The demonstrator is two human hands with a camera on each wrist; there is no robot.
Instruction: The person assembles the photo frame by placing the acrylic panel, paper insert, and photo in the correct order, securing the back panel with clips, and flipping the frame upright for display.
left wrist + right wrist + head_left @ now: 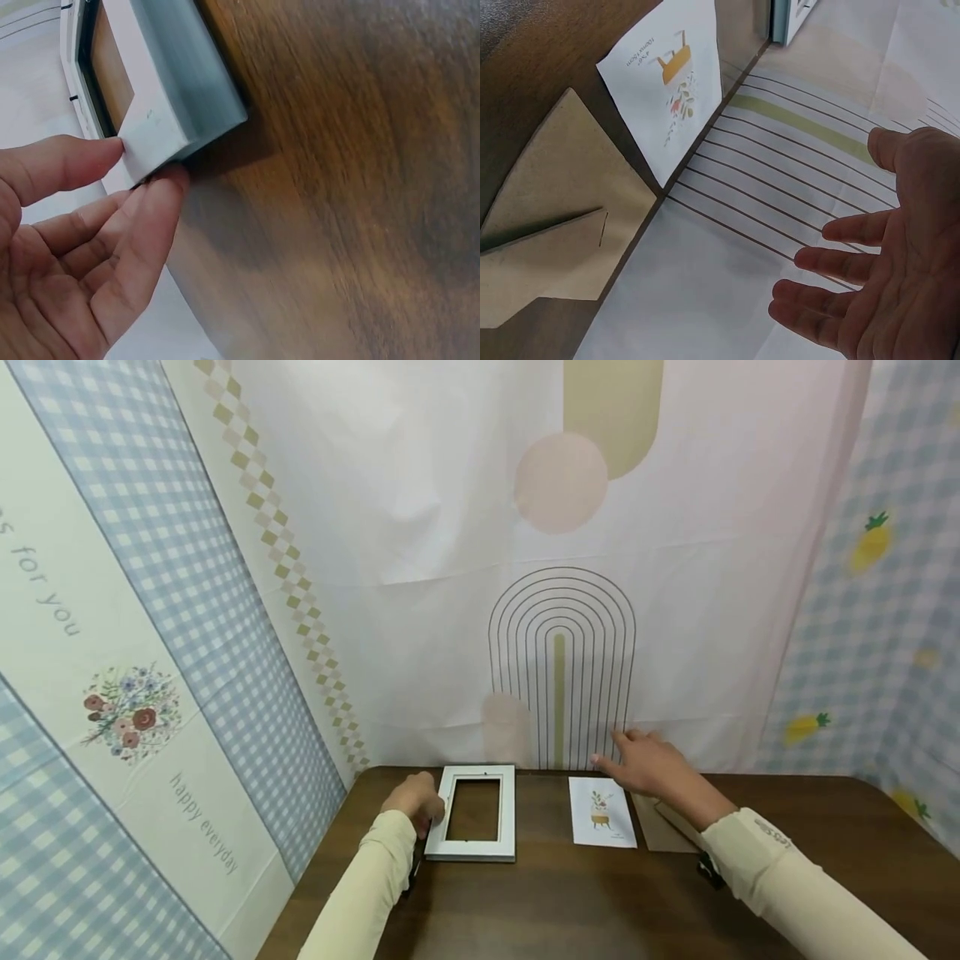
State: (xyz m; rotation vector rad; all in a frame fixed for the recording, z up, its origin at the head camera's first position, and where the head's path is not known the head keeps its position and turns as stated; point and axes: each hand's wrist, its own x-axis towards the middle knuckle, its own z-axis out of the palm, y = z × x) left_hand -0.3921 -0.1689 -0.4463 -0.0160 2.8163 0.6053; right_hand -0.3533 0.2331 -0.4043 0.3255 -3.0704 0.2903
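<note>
A white picture frame (507,814) with an open middle lies at the back of the brown table. My left hand (414,797) is at its left side; in the left wrist view the thumb (82,161) and fingers pinch one corner of the frame. My right hand (660,768) is held with fingers spread above the table's back edge, with nothing in it. Below it lies a brown backing board (592,172) with a stand flap, partly hidden by the right forearm in the head view. Left of the board lies a white card (602,814) printed with a plant on a stool.
The brown wooden table (547,902) ends at the back against a hanging white cloth (420,668) with arches. Blue checked cloths (847,635) hang on both sides. A small black object (708,870) shows beside the right sleeve.
</note>
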